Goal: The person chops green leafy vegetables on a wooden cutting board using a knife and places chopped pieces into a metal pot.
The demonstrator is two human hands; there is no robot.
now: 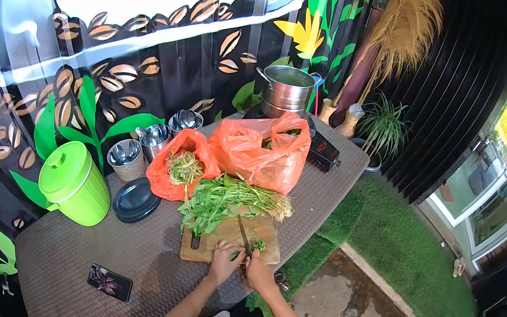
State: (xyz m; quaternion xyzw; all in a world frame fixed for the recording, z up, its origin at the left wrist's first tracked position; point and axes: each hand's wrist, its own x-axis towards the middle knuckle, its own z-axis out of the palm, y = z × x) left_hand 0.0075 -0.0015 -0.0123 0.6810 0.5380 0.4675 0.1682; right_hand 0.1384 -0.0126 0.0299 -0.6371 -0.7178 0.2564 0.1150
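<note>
My right hand (259, 272) is closed around a knife (244, 232), its blade pointing away from me over the wooden cutting board (204, 254). Close beside it, my left hand (225, 261) has curled fingers with a bit of green leaf showing at the fingertips, mostly hidden. A small heap of chopped greens (259, 244) lies on the board right of the blade. Across the board's far side rests a bunch of leafy greens (222, 196), roots toward the right. Behind it stand an orange bag of stem trimmings (184, 168) and a larger orange plastic bag (264, 153).
A lidded green bin (75, 182), dark stacked plates (137, 200) and metal containers of utensils (153, 136) stand on the left of the woven-look table (65, 255). A phone (110, 282) lies near me. At the back, a steel pot (287, 92) sits on a burner.
</note>
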